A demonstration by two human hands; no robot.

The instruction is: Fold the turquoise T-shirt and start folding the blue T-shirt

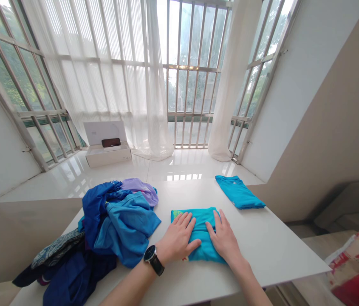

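Note:
A turquoise folded garment (202, 245) with a green print at its far left corner lies flat on the white table (249, 246). My left hand (179, 236), a black-strapped watch (154, 259) on its wrist, rests palm down on the garment's left half with fingers stretched out. On the right half lies my right hand (224, 237), its fingers also spread and flat. Neither hand grips the cloth. Farther back to the right is another folded turquoise garment (240, 193). A heap of rumpled clothes (128, 225) in blue, navy and lilac covers the table's left side.
Behind the table, a white windowsill (154, 168) carries an open white box (108, 155) with a dark phone-like object (111, 142) on it. Sheer curtains (109, 76) hang before barred windows. A red and tan paper bag (357, 263) stands beyond the table's right edge.

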